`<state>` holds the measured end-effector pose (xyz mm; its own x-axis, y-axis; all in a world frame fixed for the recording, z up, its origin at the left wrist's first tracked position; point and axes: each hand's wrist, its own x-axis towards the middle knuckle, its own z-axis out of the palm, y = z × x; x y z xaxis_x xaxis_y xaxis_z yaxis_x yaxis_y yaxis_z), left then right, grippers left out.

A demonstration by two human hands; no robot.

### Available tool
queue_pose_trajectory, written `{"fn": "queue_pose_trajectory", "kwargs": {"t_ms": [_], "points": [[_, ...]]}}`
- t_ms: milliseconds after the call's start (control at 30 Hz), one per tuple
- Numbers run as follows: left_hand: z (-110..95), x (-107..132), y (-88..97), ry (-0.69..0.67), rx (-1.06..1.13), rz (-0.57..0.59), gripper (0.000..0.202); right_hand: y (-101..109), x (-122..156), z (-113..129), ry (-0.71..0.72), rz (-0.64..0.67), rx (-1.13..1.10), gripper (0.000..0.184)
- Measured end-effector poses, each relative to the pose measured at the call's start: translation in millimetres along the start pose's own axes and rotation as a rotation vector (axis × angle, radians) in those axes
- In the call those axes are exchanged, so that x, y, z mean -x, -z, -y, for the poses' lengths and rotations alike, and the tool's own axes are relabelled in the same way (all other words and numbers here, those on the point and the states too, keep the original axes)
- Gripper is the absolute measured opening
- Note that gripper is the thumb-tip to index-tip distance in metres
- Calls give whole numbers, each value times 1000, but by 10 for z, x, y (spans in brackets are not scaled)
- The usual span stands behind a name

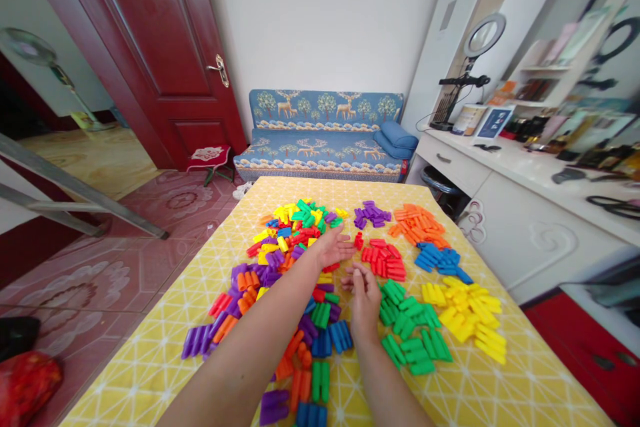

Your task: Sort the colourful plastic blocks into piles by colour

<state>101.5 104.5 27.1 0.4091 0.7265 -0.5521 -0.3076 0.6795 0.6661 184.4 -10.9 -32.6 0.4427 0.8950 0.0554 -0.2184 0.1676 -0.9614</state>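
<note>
My left hand [336, 249] reaches over the mixed pile of plastic building pieces [274, 259], its fingers stretched out. Just past its fingertips lies a small red piece [359, 241], left of the group of red pieces [385, 259]. My right hand [365, 290] is lower and to the right, its fingers curled inward; whatever they hold, if anything, is hidden. Beside that hand are the green pieces [410, 320]. Further right lie yellow pieces [470, 310], blue pieces [437, 258] and orange pieces [419, 223]. Purple pieces [371, 215] form a group at the back.
A yellow patterned cloth [165, 353] covers the table. Beyond it stand a blue sofa [320, 140] and a red stool [209, 157]. To the right is a white dressing table [475, 173] crowded with bottles. A metal ladder-like frame [75, 203] stands at the left.
</note>
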Motion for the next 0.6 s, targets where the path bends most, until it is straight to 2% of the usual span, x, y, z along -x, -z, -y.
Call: {"fn": "queue_pose_trajectory", "kwargs": {"t_ms": [67,167,267,333,400,500,600], "points": [[18,32,-3,1,-20,10,55,-1,1,2,4,-1,5,40],[24,130,-21,-61,-84,4,44,-3,11,16,12,-1,28,40],[-4,308,0,-226,-148,43,32,0,21,25,14,5,37,41],[-35,460,90,-366,-163,53,33,6,23,18,10,7,32,41],[-60,614,259,-483,-203,-16,40,11,21,3,4,10,27,41],[-60,806,600,-624,-317,-216,47,9,18,-14,14,15,27,41],[15,936,864,-774,-444,-367,42,-1,17,-11,28,19,31,40]]}}
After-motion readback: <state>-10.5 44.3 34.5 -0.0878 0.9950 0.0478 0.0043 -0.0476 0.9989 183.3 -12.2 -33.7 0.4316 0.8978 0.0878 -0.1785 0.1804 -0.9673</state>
